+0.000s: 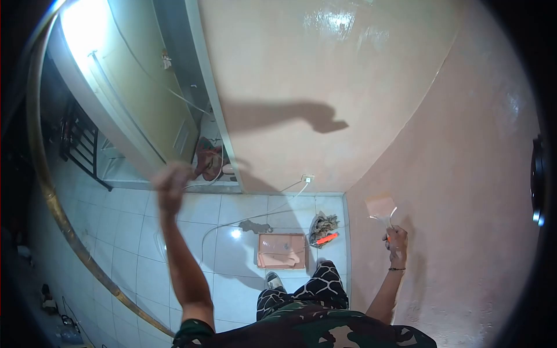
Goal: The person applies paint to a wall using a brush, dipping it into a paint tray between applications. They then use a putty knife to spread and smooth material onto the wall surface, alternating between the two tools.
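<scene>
My right hand (396,240) is closed around the handle of a wide-bladed scraper (381,207), held close to the pink wall (452,232) on the right. A bit of orange shows at its grip, and the blade looks pinkish. My left hand (174,184) is raised in front of the doorway, blurred by motion, so its fingers cannot be made out. On the floor by my feet lies a paint tray (260,255) coated in pink. A paint roller (326,239) with an orange handle rests across it.
A crumpled rag-like heap (322,227) lies near the corner. A white cable (232,222) runs over the floor tiles (191,232) to a wall socket (307,178). Beyond the door frame (216,104) sits a reddish bundle (209,158). A long curved pole (55,209) crosses the left side.
</scene>
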### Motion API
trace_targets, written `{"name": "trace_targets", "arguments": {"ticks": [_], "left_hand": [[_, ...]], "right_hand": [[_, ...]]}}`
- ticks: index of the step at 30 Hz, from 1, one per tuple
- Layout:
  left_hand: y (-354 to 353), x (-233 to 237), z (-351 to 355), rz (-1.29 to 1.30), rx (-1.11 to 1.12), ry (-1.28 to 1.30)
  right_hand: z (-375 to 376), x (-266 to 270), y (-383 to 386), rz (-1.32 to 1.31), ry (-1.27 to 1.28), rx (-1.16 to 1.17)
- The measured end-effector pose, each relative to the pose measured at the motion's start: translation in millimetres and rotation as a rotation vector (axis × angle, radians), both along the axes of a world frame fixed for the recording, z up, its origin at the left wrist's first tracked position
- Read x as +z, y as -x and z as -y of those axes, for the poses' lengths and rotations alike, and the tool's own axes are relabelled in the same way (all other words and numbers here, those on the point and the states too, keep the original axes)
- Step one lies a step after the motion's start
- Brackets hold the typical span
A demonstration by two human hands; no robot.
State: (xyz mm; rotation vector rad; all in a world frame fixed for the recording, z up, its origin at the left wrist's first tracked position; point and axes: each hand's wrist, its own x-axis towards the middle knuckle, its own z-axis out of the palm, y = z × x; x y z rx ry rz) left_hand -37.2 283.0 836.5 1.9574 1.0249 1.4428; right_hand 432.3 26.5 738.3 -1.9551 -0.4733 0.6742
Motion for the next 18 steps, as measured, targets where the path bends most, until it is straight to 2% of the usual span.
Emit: {"name": "trace_targets", "arguments": {"ticks": [1,2,4,6,8,12,16,18], "left_hand": [[31,45,8,-0.263,0.236,-0.275],[49,95,27,-0.191,0.383,-0.59],[93,190,97,-0.147,0.508,-1.205],[114,258,170,-0.121,0.543,-1.612],[119,282,227,-0.122,0.461,-1.724],[102,290,307,-0.134,0.379,-1.669],[90,295,335,-0.101,0.329,-1.571],[75,303,337,-0.109,0.318,-1.522]], "right_hand": [[6,2,5,0.001,-0.016,0.003],[8,7,6,0.065,-0.006,0.035],[18,13,10,0.135,-0.005,0.06],[22,20,7,0.193,-0.066,0.103],[25,31,7,0.211,-0.061,0.11],[57,24,-23,0.245,-0.059,0.167],[79,22,-30,0.208,-0.027,0.17],[81,5,-44,0.16,0.075,0.15]]}}
